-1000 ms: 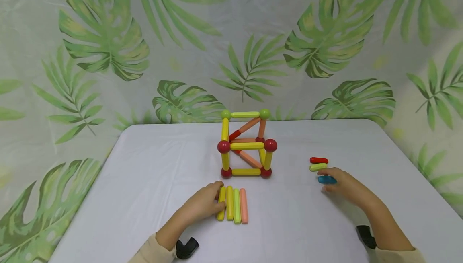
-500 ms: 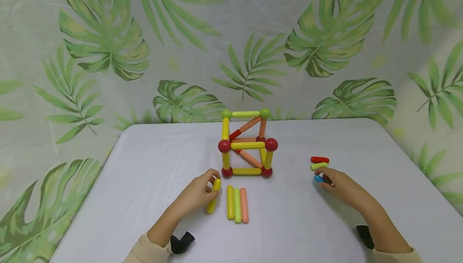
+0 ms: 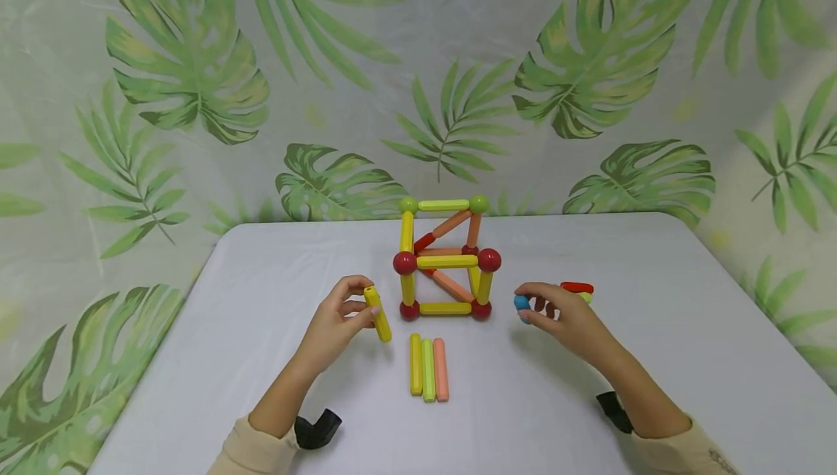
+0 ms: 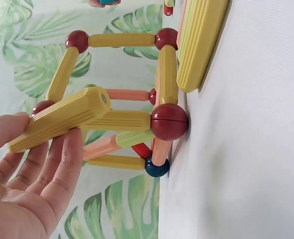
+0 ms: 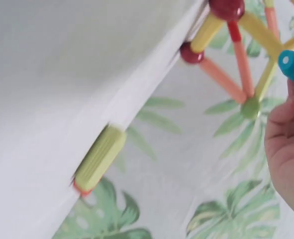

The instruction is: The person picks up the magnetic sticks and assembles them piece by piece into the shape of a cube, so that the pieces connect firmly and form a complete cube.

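My left hand [image 3: 335,326] pinches a long yellow magnetic rod [image 3: 381,321] between thumb and fingertips, off the table and tilted. In the left wrist view, that rod overlaps the cube-like frame of rods and balls behind it. The frame [image 3: 447,262] stands at mid-table, with red balls at its front corners and green balls at its upper back ones. To its right, my right hand [image 3: 569,319] pinches a short blue magnetic rod [image 3: 522,303] between thumb and index finger. The right wrist view shows the blue rod's round end [image 5: 286,60] near the picture's right edge.
A yellow rod [image 3: 415,364], a light green rod [image 3: 428,370] and a salmon rod [image 3: 441,370] lie side by side before the frame. Beyond my right hand lie a short red rod [image 3: 577,287] and a partly hidden light green one [image 3: 586,298]. A leaf-patterned cloth hangs behind.
My left hand has lifted the leftmost yellow rod from the row and carried it up and left. My right hand has picked up the blue rod and moved left, towards the frame.
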A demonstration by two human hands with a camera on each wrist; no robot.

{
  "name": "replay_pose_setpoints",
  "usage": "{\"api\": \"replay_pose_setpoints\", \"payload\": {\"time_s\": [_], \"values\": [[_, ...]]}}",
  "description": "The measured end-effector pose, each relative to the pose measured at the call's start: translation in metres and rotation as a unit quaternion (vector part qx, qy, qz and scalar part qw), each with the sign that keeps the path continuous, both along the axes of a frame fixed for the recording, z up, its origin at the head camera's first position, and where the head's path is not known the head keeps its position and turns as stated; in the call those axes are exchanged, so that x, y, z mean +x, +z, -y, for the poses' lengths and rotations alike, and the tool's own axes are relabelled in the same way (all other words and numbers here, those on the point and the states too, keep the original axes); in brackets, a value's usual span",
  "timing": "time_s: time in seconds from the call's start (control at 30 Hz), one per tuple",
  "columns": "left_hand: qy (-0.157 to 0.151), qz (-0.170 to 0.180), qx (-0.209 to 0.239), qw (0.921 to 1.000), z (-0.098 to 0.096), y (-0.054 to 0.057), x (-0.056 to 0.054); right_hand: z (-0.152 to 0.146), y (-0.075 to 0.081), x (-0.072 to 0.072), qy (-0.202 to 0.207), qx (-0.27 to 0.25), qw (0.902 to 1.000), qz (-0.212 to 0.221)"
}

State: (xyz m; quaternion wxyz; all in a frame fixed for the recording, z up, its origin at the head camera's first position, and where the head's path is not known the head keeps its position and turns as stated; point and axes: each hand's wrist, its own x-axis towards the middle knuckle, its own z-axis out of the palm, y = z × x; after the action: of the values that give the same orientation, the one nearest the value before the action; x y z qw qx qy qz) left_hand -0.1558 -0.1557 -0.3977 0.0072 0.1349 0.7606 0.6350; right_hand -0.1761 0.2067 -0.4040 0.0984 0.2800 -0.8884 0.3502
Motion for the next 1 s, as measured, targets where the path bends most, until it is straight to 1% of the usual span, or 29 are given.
{"api": "replay_pose_setpoints", "payload": {"time_s": [0.07, 0.23, 0.3, 0.37, 0.47, 0.53, 0.7, 0.8, 0.9, 1.0], "values": [[0.001, -0.009, 0.004, 0.9999, 0.001, -0.002, -0.001, 0.013, -0.001, -0.002, 0.009, -0.004, 0.9999, -0.003], [-0.002, -0.022, 0.008, 0.9997, 0.001, -0.003, -0.002, 0.041, -0.006, -0.011, 0.051, -0.002, 0.9987, -0.009], [-0.004, -0.023, 0.011, 0.9997, 0.001, -0.003, -0.002, 0.051, -0.007, -0.015, 0.066, 0.000, 0.9978, -0.003], [-0.004, -0.026, 0.012, 0.9996, 0.000, -0.003, -0.002, 0.058, -0.008, -0.019, 0.072, 0.011, 0.9974, 0.003], [0.001, -0.040, 0.010, 0.9991, -0.001, -0.004, -0.002, 0.066, -0.010, -0.024, 0.071, 0.039, 0.9966, 0.012], [0.011, -0.055, 0.002, 0.9984, -0.002, -0.005, -0.002, 0.070, -0.011, -0.025, 0.064, 0.065, 0.9959, 0.004], [0.031, -0.084, -0.015, 0.9959, -0.006, -0.006, 0.000, 0.076, -0.013, -0.026, 0.053, 0.114, 0.9912, -0.043], [0.026, -0.094, -0.011, 0.9952, -0.011, -0.006, 0.001, 0.078, -0.015, -0.027, 0.052, 0.126, 0.9889, -0.059], [0.020, -0.091, -0.001, 0.9957, -0.019, -0.001, 0.005, 0.079, -0.016, -0.028, 0.049, 0.125, 0.9893, -0.059], [0.017, -0.083, 0.008, 0.9963, -0.031, 0.007, 0.008, 0.081, -0.016, -0.028, 0.044, 0.122, 0.9900, -0.056]]}}
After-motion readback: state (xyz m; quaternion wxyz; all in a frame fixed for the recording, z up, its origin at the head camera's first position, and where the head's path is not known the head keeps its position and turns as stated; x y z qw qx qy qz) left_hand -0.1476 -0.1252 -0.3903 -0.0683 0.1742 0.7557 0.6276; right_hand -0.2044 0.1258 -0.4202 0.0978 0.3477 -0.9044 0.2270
